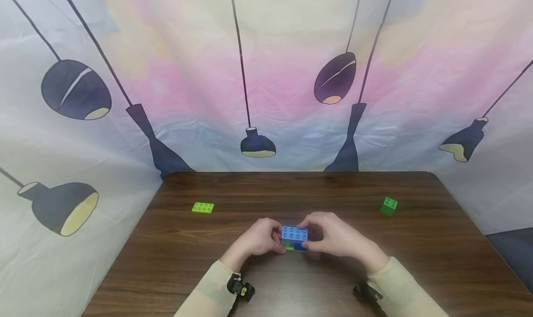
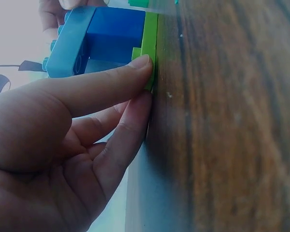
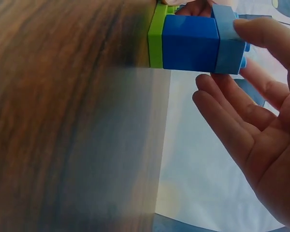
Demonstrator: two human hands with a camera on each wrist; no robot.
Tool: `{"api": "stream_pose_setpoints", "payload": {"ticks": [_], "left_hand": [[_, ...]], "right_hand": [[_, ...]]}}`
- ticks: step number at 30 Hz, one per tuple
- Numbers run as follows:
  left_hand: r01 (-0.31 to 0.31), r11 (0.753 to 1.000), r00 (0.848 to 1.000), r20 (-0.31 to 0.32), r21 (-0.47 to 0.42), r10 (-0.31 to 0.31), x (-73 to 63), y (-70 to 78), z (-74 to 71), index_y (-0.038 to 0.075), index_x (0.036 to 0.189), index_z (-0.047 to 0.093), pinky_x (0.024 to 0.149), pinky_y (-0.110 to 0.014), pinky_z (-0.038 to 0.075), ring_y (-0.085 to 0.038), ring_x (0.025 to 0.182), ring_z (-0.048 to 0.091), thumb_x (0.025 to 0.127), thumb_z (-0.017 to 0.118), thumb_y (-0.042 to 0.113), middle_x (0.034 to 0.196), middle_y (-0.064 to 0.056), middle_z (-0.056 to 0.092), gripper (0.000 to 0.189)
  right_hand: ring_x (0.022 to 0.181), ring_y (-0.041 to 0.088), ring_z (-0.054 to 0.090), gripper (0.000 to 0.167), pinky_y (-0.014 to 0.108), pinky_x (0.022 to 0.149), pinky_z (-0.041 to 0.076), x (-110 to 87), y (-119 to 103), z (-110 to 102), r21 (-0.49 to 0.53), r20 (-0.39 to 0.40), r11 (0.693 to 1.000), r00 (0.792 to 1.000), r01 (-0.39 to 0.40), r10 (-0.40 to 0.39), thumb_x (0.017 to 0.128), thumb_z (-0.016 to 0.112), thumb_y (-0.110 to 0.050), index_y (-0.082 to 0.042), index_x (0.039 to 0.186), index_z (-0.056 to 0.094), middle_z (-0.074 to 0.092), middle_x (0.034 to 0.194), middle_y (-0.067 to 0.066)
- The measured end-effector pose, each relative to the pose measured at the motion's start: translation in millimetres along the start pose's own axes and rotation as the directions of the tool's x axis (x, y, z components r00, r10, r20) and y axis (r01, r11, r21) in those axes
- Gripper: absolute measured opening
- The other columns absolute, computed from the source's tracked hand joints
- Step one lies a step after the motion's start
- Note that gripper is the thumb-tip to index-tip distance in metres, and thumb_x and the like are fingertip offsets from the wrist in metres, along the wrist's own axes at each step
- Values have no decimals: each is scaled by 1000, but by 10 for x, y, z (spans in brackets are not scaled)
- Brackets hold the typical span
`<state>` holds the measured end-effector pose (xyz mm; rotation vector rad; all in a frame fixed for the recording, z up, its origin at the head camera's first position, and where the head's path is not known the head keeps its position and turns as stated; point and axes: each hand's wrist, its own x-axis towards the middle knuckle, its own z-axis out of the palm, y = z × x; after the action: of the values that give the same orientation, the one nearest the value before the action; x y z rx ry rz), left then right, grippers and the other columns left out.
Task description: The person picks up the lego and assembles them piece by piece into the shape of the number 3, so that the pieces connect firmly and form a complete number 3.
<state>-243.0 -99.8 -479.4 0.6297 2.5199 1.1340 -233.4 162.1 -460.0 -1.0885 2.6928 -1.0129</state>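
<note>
While left fingers (image 2: pixel 106 89) pinch its base (image 2: pixel 151 36), block stack (image 1: pixel 294 236), right fingers (image 3: pixel 261 35) gripping top

Beyond the obstructing brick stack (image 1: pixel 294 237), there's room to pass between lime plate (image 1: pixel 203 208) and green brick (image 1: pixel 389 207).

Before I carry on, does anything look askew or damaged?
Nothing looks damaged or spilled. Only oddity, perhaps intended: the light blue brick overhangs a gap at its left, since the dark blue brick below supports only its right end.
</note>
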Motion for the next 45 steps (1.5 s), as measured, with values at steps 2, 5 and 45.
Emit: {"api": "stream_pose_setpoints", "payload": {"ticks": [2,5,45], "left_hand": [[4,1000,1000,0,-2,-4,-2,4,-2,6,93,72,59,-27,47,-10,64,60,75,95,2,71,4,65,29],[9,1000,1000,0,-4,-9,-8,14,-8,6,93,73,60,-27,47,-10,64,59,76,94,2,71,4,65,29],[5,1000,1000,0,2,-5,-35,26,-6,6,93,72,59,-27,46,-11,65,58,76,95,2,72,3,64,28]], "right_hand": [[109,10,68,31,39,94,58,1,-4,-5,-1,-14,1000,1000,12,-12,91,88,-23,-19,120,76,73,117,-9],[108,10,68,30,38,93,58,4,-7,-19,1,-30,1000,999,18,-18,91,87,-22,-20,120,77,73,116,-11],[88,8,71,23,26,77,60,-9,-81,3,148,-61,975,983,-163,174,88,91,-21,-17,108,81,73,102,-8]]}}
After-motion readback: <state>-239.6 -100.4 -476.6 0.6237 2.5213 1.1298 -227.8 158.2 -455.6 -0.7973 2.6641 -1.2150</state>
